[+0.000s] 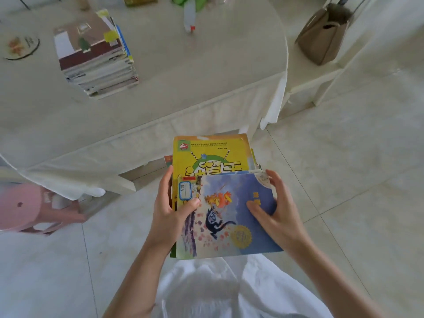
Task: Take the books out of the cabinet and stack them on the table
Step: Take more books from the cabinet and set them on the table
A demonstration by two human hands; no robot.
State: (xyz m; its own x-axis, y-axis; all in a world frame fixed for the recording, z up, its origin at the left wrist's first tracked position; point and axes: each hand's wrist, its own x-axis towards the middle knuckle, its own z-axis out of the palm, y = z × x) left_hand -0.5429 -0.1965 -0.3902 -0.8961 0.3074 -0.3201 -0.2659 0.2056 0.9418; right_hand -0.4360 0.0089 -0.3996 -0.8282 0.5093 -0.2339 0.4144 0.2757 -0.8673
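Both hands hold a bundle of books (pixel 220 198) in front of the person, above the floor and short of the table (pixel 183 88). The left hand (pixel 171 211) grips the bundle's left edge, thumb pressed on the blue cover. The right hand (pixel 275 210) curls round the right edge, thumb on top (a yellow book pokes out behind). A stack (pixel 96 58) of books already sits on the table, well apart from the bundle.

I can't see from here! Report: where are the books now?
Left hand and right hand grip book bundle. Stack waits on table. Nothing in between.
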